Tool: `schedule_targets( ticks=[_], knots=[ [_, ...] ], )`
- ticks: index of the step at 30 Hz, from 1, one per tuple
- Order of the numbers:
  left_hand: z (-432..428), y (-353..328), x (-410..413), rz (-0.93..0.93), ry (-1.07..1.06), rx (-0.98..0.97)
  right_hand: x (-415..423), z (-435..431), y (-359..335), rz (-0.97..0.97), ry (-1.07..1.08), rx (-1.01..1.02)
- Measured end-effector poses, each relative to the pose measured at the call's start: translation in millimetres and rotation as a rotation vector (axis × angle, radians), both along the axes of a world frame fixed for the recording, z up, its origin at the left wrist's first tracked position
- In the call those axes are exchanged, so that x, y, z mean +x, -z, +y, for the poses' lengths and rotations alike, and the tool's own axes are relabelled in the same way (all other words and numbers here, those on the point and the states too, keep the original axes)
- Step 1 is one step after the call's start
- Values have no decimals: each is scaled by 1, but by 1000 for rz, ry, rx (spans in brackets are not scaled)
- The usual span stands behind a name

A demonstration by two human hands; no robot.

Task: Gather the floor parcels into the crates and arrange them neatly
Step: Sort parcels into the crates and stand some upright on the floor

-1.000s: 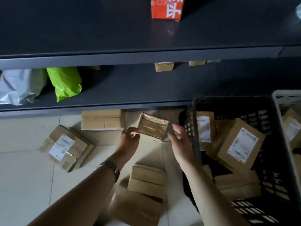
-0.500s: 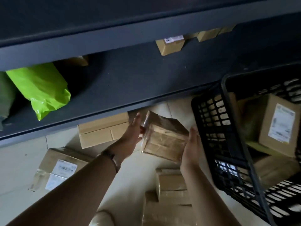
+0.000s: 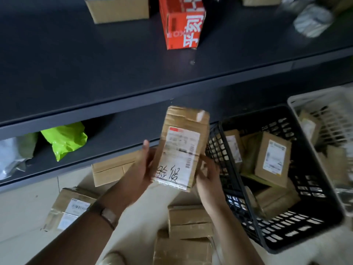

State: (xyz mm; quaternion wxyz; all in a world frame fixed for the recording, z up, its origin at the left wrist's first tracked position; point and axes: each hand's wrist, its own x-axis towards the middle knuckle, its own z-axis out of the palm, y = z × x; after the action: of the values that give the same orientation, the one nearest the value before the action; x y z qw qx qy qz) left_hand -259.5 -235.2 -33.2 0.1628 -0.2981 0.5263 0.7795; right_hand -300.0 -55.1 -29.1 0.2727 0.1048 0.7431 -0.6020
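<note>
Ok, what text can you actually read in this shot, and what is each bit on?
"验货", handwritten, as best I can tell: label of the held parcel.
That label's printed lines and barcode: too blurred.
"KO" and big white Chinese characters, sideways: red carton, not reliably readable.
Labels on parcels in the black crate and on the floor parcel: too small.

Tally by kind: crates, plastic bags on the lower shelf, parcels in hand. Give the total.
Crates: 2, the black crate and the white crate
Bags on the lower shelf: 2, the green bag and the grey bag
Parcels in hand: 1, the parcel gripped by the left hand and the right hand
Total: 5
</note>
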Motion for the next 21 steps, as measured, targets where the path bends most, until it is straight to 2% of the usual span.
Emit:
schedule_targets(
  ticks=[2, 4, 7, 11, 15, 18, 21],
  knots=[
    [7, -23, -4, 35, -86, -94, -2, 8, -26, -161, -38, -186],
    [19, -40, -5, 39, -82, -228, -5, 23, -44, -232, -55, -350],
    [49, -61, -2, 103, -95, -358, -6, 45, -64, -106, -127, -395],
    [85, -76, 7, 138, -181, -368, -6, 80, -80, -102, -163, -384],
    [134, -89, 10, 37, -195, -297, -8, 134, -94, -123, -191, -350],
    [170, -102, 2, 10, -211, -241, -16, 175, -102, -96, -108, -308],
    [206, -111, -7, 42, -302, -303, -32, 214, -108, -6, 42, -278]
  ],
)
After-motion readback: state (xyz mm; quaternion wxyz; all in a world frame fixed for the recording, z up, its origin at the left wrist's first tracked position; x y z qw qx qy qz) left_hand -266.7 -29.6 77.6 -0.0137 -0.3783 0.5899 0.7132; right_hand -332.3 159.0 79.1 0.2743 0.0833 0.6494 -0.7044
